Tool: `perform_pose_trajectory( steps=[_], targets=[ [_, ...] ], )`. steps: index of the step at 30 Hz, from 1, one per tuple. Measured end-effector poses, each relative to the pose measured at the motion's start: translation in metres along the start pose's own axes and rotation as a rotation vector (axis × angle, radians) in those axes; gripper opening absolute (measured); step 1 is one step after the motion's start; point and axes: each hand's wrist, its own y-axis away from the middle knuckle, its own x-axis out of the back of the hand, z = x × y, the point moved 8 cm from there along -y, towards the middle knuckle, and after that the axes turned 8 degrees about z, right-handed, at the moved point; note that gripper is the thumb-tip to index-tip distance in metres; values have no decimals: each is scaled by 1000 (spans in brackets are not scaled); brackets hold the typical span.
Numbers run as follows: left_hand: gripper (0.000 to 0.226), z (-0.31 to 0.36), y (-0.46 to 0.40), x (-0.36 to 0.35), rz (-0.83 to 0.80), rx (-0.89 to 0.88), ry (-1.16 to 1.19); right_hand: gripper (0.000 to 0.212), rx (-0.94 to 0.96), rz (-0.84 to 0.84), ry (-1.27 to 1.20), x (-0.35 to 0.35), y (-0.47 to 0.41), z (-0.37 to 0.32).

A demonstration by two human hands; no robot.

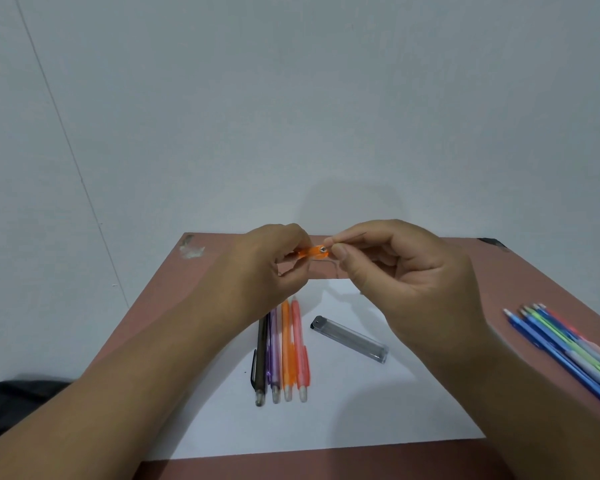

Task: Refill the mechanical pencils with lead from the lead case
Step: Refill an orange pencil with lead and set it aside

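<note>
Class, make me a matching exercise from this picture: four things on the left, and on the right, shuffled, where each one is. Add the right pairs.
Things
1. orange pencil
2. lead case
3. row of four pencils
4. bundle of blue and green pencils

Places
A. lying alone on the white paper, right of the row
B. at the table's right edge, off the paper
C. held up between the left hand and right hand
D. side by side on the paper, below the left hand

Pairs: 1-C, 2-A, 3-D, 4-B
</note>
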Motion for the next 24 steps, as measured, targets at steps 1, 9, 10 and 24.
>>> perform_pose_trajectory(
  steps=[1, 9, 10, 24],
  targets=[
    [8, 0, 0, 0, 0, -1, -8, 15, 1, 0, 0, 0, 0, 0],
    [10, 10, -2, 11, 31, 12, -54, 14, -4, 4, 10, 0, -1, 0],
    [9, 9, -1, 10, 31, 13, -53, 13, -4, 4, 12, 0, -1, 0],
    [5, -4, 1, -3, 1, -4, 24, 13, -13, 8, -22, 1, 0, -2]
  ],
)
